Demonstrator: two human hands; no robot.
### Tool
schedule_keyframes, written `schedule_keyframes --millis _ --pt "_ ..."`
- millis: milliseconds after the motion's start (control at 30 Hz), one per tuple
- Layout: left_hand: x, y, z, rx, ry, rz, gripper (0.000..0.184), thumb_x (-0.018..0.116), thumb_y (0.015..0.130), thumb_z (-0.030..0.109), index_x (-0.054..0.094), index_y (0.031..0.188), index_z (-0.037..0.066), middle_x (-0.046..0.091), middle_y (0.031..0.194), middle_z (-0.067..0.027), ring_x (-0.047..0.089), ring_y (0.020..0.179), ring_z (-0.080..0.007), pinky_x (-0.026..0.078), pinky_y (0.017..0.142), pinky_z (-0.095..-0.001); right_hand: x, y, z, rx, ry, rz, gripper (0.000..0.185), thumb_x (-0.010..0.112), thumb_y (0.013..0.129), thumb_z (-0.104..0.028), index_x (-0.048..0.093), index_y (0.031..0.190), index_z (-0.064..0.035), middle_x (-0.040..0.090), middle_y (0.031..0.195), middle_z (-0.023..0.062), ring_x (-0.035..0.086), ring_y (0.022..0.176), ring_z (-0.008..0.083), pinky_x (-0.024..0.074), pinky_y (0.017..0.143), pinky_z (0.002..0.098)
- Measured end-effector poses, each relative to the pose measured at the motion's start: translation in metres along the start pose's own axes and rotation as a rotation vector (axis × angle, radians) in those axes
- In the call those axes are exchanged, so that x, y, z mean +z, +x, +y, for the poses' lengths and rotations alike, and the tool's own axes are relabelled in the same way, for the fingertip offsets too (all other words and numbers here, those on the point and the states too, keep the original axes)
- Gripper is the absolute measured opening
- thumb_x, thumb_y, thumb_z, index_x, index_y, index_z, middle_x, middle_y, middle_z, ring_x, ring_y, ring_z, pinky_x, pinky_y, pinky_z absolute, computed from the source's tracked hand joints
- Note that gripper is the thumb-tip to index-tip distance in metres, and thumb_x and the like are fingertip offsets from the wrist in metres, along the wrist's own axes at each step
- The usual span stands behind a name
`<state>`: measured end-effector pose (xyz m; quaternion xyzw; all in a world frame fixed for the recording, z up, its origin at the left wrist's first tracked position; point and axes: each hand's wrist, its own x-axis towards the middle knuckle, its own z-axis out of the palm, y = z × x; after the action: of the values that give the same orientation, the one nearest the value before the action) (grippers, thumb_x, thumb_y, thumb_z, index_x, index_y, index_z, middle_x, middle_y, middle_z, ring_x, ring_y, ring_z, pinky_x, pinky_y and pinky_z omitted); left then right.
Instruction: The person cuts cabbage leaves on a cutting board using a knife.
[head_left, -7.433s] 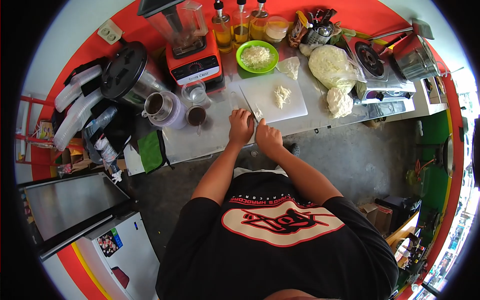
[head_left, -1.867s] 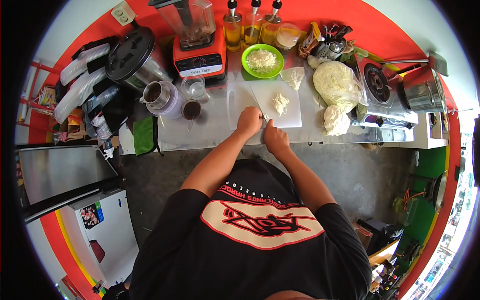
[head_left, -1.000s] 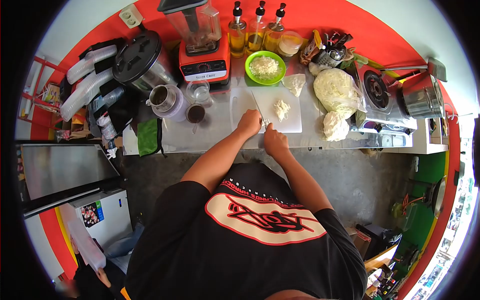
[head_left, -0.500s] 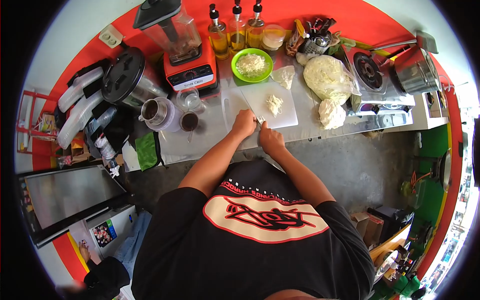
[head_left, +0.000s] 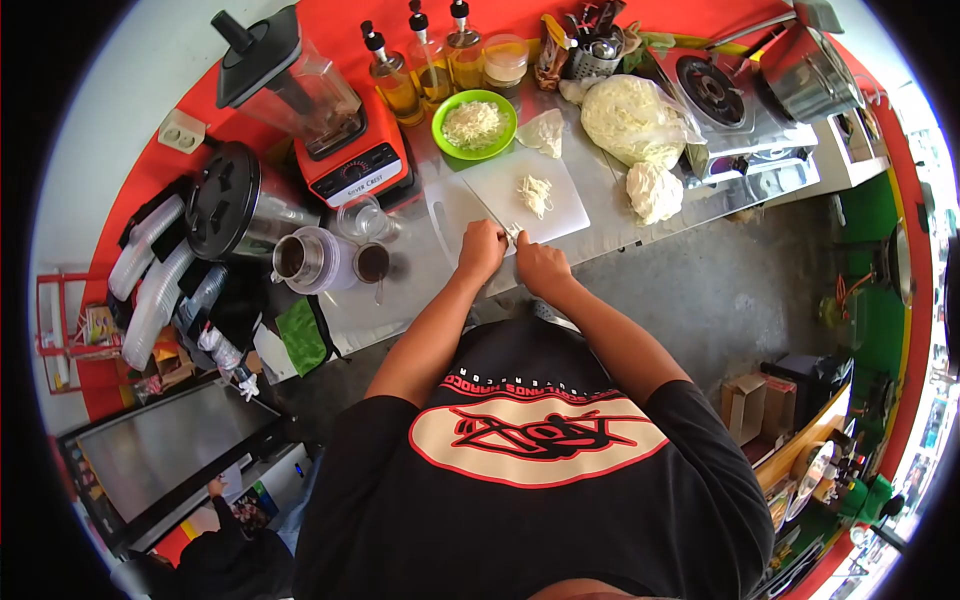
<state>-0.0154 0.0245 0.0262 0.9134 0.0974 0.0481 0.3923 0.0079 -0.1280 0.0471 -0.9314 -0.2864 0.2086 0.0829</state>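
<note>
At the near edge of the white cutting board my two hands are close together. My right hand is closed around what looks like a knife; its thin blade line runs away to the upper left, and the handle is hidden. My left hand is curled shut beside it, with a small pale cabbage piece at its fingertips. Shredded cabbage lies in a small pile on the board. Behind stands a green bowl of more shreds, and a loose cabbage leaf lies right of it.
A large cabbage in plastic and a smaller chunk sit toward the stove. Left are a red blender, a glass of dark liquid and a metal pot. Oil bottles line the wall. Another person's sleeve shows lower left.
The view has tilted and shifted, so the counter items sit differently in frame. My hands stay together at the board's near edge. The other person's hand has moved up beside the dark panel.
</note>
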Motion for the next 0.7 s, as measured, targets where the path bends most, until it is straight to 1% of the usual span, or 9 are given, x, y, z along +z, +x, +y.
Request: schedule_keyframes --millis 67,167,233,267,333,433,567,667,700 --pt "-0.002 0.000 0.002 0.019 0.005 -0.004 0.008 0.069 0.076 0.008 0.073 0.075 0.000 0.066 0.071 -0.0233 0.068 0.070 -0.0412 0.054 0.067 -0.0451 0.003 -0.003 -0.002 0.021 0.009 -0.013 0.016 0.047 0.098 -0.015 0.045 0.109 -0.0028 0.073 0.086 0.0227 0.074 0.082 0.0383 0.0577 0.073 0.0496" --pt "0.003 -0.001 -0.002 -0.015 -0.010 0.001 0.009 0.069 0.076 0.008 0.073 0.075 0.000 0.066 0.071 -0.0236 0.068 0.071 -0.0414 0.054 0.067 -0.0455 0.012 -0.001 0.000 0.044 0.012 0.004 0.015 0.047 0.098 -0.013 0.045 0.109 -0.0029 0.073 0.087 0.0224 0.074 0.083 0.0375 0.0574 0.072 0.0491" --pt "0.003 -0.002 -0.005 0.048 0.040 0.023 0.009 0.070 0.076 0.008 0.073 0.075 -0.001 0.066 0.071 -0.0232 0.068 0.071 -0.0413 0.055 0.068 -0.0452 0.010 0.001 -0.002 0.002 -0.018 0.049 0.015 0.046 0.097 -0.013 0.046 0.109 -0.0032 0.073 0.084 0.0227 0.074 0.079 0.0371 0.0573 0.069 0.0493" --pt "0.003 -0.004 -0.006 0.048 0.039 0.018 0.009 0.070 0.076 0.008 0.073 0.075 -0.001 0.066 0.071 -0.0232 0.068 0.071 -0.0413 0.055 0.068 -0.0452 0.011 -0.001 -0.003 0.006 -0.016 0.046 0.015 0.046 0.097 -0.013 0.046 0.109 -0.0032 0.073 0.084 0.0227 0.074 0.079 0.0371 0.0573 0.069 0.0493" --pt "0.000 -0.003 -0.001 -0.058 -0.038 0.005 0.009 0.072 0.075 0.008 0.073 0.075 -0.001 0.068 0.072 -0.0225 0.069 0.072 -0.0403 0.055 0.069 -0.0443 0.005 -0.005 -0.006 0.012 -0.025 0.068 0.015 0.045 0.097 -0.013 0.046 0.109 -0.0035 0.073 0.084 0.0229 0.074 0.077 0.0370 0.0572 0.067 0.0492" --pt "-0.002 -0.003 -0.001 -0.085 -0.054 0.018 0.009 0.073 0.075 0.008 0.074 0.077 0.000 0.069 0.074 -0.0216 0.070 0.074 -0.0392 0.056 0.070 -0.0436 0.014 -0.006 -0.011 0.072 -0.010 0.052 0.016 0.045 0.097 -0.014 0.046 0.109 -0.0034 0.073 0.084 0.0219 0.074 0.077 0.0368 0.0572 0.066 0.0488" --pt "0.000 -0.003 -0.007 -0.059 -0.072 0.031 0.009 0.074 0.076 0.008 0.074 0.079 0.000 0.071 0.076 -0.0212 0.071 0.075 -0.0384 0.056 0.071 -0.0429 0.016 0.004 -0.010 0.064 -0.024 0.072 0.015 0.046 0.097 -0.013 0.046 0.109 -0.0033 0.074 0.083 0.0208 0.074 0.078 0.0365 0.0574 0.066 0.0486" --pt "0.001 -0.003 -0.014 -0.069 -0.087 -0.029 0.009 0.074 0.076 0.008 0.073 0.079 0.000 0.071 0.078 -0.0211 0.070 0.078 -0.0387 0.056 0.072 -0.0439 0.013 -0.001 -0.015 0.038 -0.044 0.119 0.014 0.046 0.098 -0.013 0.045 0.109 -0.0037 0.073 0.081 0.0206 0.074 0.076 0.0367 0.0574 0.065 0.0488" --pt "0.002 -0.004 -0.014 -0.025 -0.045 0.017 0.009 0.074 0.076 0.008 0.073 0.078 0.000 0.070 0.079 -0.0214 0.069 0.080 -0.0392 0.055 0.073 -0.0446 0.017 -0.004 -0.017 0.070 -0.036 0.094 0.014 0.046 0.098 -0.013 0.045 0.109 -0.0038 0.073 0.081 0.0205 0.074 0.076 0.0366 0.0574 0.065 0.0487"
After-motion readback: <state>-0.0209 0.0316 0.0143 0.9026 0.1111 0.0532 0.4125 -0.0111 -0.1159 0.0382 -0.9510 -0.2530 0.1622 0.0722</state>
